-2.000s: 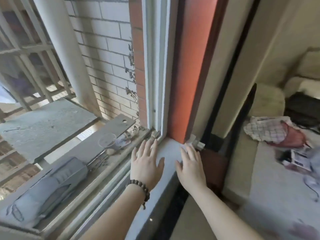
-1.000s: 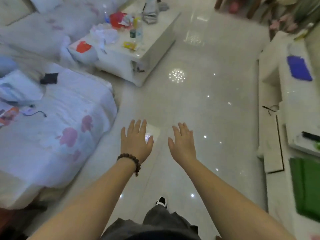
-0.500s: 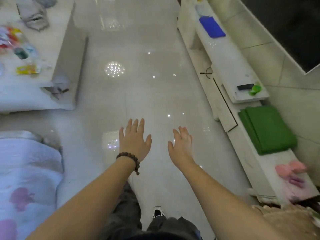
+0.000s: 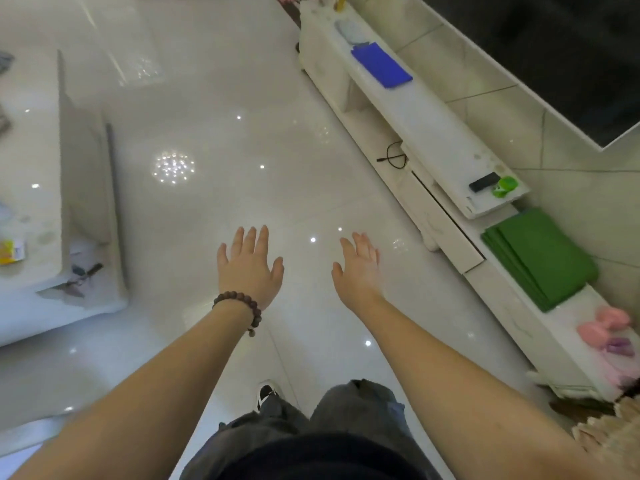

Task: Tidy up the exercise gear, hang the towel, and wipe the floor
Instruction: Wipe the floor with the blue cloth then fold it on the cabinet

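Both my hands out in front, palms down, holding nothing. Left hand (image 4: 250,268) fingers straight and slightly spread, bead bracelet (image 4: 242,306) at the wrist. Right hand (image 4: 358,268) fingers straight, relaxed, tilted a little toward the thumb side. Hands apart, over bare glossy floor (image 4: 214,126).

Since half a second ago: hands hold the same pose and spacing; the view has swung a bit further right. The low white cabinet (image 4: 433,133) now runs closer along the right of my right hand. Folded green mat (image 4: 540,258) lies on the cabinet's lower step, right of my right hand, well apart from it. Pink dumbbells (image 4: 606,327) sit just behind the mat, nearer my right elbow; more of them shows now. Blue cloth (image 4: 382,65) on the cabinet top, far ahead. White coffee table (image 4: 86,188) left of my left hand, less of it in view than before.
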The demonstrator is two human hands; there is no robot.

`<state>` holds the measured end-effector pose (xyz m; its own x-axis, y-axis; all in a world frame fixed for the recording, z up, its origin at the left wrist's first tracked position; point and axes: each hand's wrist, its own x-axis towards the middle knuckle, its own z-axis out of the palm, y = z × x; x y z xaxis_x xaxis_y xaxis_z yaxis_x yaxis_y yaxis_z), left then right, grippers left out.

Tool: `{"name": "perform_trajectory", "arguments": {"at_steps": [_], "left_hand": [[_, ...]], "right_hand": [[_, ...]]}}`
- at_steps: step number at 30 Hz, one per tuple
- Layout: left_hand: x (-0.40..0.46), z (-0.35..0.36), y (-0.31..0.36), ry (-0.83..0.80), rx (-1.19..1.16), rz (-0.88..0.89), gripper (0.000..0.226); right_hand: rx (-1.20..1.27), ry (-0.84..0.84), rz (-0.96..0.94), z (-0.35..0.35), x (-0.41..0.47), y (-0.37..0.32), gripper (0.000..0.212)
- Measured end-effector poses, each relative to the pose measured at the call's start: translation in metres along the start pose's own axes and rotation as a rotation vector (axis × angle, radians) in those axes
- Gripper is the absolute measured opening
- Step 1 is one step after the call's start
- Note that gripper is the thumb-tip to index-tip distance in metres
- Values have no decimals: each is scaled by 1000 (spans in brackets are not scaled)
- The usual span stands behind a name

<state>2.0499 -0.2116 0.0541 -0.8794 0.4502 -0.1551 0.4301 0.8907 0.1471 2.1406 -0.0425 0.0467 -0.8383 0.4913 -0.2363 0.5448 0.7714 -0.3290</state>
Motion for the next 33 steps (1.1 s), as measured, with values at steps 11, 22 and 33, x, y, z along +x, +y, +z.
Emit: {"name": "perform_trajectory", "arguments": {"at_steps": [11,22,33], "left_hand": [[191,-16,-16,-22,3,109,65],[463,-59,40,-43,24,196,64],[682,-93,83,-50,-8,249,65]], "right_hand": [[-4,33,87,-8,156,-41,54],[72,99,176,-71,416,-38,53],[97,129,212,-126,625,-43,52]]}}
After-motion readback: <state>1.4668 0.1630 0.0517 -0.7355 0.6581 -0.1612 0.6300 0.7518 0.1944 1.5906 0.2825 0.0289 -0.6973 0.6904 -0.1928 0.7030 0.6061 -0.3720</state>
